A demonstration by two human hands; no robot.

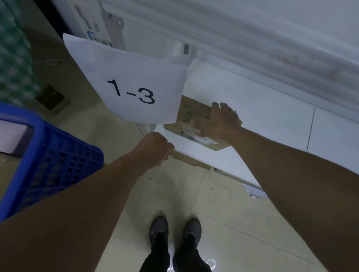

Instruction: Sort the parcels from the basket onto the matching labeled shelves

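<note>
A flat brown cardboard parcel (189,115) with a white shipping label lies on the white shelf (265,124), just right of a hanging paper sheet marked "1-3" (133,86). My right hand (221,122) rests palm-down on the parcel, fingers stretched to its far edge and thumb beside the label. My left hand (155,148) is curled into a fist at the shelf's front left corner, with nothing visible in it. The blue plastic basket (50,165) stands at the left with a white box (4,137) inside.
Another white shelf board (244,24) overhangs above. A strip of brown cardboard (187,160) shows under the shelf's front edge. A small blue-framed label (100,39) sits on the rack upright. My own feet (175,228) stand on the tiled floor below.
</note>
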